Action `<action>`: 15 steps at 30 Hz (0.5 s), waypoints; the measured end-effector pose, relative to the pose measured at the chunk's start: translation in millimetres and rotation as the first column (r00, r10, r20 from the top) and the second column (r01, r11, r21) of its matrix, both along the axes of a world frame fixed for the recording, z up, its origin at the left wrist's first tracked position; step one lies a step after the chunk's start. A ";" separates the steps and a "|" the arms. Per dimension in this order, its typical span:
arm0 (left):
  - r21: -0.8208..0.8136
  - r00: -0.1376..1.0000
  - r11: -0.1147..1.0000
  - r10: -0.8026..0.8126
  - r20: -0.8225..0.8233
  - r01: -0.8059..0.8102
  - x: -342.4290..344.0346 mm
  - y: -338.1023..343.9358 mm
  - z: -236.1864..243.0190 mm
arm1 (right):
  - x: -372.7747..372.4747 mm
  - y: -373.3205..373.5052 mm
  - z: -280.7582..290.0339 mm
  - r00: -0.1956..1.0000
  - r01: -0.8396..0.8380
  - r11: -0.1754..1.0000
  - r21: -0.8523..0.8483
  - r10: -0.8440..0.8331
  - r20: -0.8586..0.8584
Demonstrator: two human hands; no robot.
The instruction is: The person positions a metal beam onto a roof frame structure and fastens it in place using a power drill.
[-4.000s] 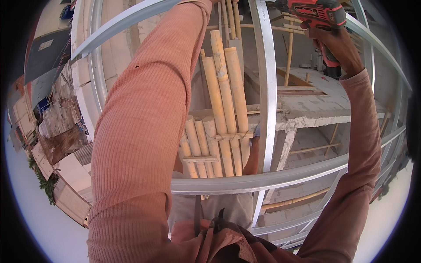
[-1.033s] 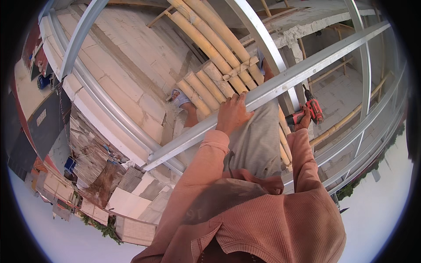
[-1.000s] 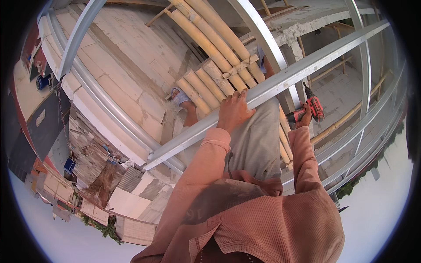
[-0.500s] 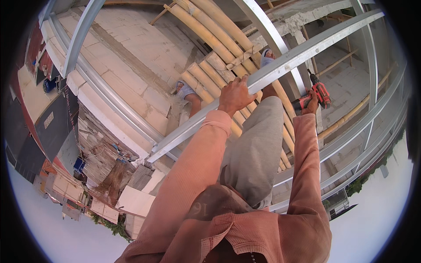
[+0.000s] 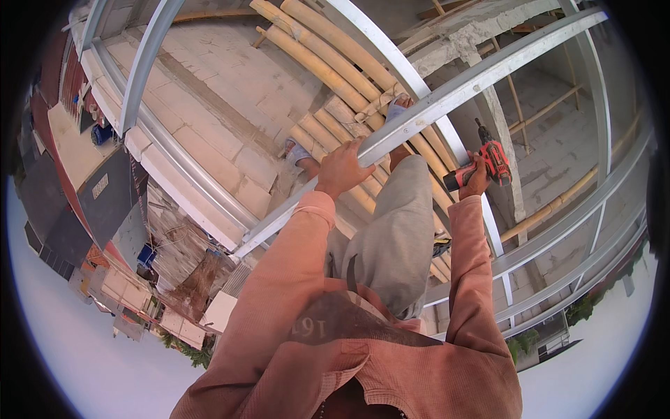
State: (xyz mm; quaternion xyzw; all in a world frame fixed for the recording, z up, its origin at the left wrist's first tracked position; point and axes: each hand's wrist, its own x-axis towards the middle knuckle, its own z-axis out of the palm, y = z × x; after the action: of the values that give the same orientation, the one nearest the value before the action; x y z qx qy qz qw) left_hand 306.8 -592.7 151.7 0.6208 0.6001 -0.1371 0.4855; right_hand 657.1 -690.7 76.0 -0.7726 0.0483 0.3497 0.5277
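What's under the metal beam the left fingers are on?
Bamboo poles, a crossing metal member and the person's right leg pass beneath the metal beam. Their stretches directly under it are covered, and the left fingers hide a bit more.

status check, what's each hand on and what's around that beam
Left hand gripping metal beam. Right hand holding red-and-black drill, bit off the beam. Second metal bar crossing underneath, bamboo poles below.

Head-worn fisheye looks down onto both hands [image 5: 341, 170] [image 5: 477, 179]
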 end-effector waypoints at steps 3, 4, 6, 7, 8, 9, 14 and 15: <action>-0.025 0.999 1.000 0.006 -0.041 -0.007 1.4 -8.1 -12.4 | -7.0 2.6 8.3 0.999 0.029 0.999 0.026 -0.028 -0.026; -0.023 0.999 1.000 0.010 -0.044 -0.011 0.3 -10.6 -16.2 | -8.6 6.2 12.2 1.000 0.024 1.000 -0.008 -0.024 -0.020; 0.002 0.998 1.000 -0.027 -0.051 0.027 -2.9 -14.2 -22.0 | -11.4 7.7 16.4 0.996 0.060 0.998 -0.006 -0.061 -0.060; 0.003 0.999 1.000 -0.020 -0.050 0.020 -2.9 -13.6 -23.6 | -12.1 7.3 16.3 0.995 0.078 0.997 0.008 -0.077 -0.070; 0.001 0.998 0.999 -0.037 -0.044 0.037 -3.6 -13.2 -25.0 | -11.9 7.3 16.7 0.995 0.074 0.997 0.009 -0.073 -0.074; -0.004 0.998 0.999 -0.053 -0.042 0.053 -4.1 -12.7 -23.8 | -14.6 9.3 18.8 0.996 0.065 0.998 -0.003 -0.065 -0.057; 0.005 0.999 1.000 -0.010 -0.042 0.011 -1.2 -11.0 -16.9 | -15.7 11.3 25.1 0.995 0.029 0.997 -0.070 -0.035 -0.089; -0.009 0.999 1.000 0.004 -0.032 -0.004 -0.4 -10.0 -14.7 | -14.1 11.5 25.4 0.995 0.017 0.997 -0.075 -0.024 -0.096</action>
State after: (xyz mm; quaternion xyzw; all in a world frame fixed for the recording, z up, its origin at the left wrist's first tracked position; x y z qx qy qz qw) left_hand 306.3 -602.7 137.0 0.6152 0.6082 -0.1487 0.4790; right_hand 643.0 -679.2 101.4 -0.7734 0.0947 0.3793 0.4991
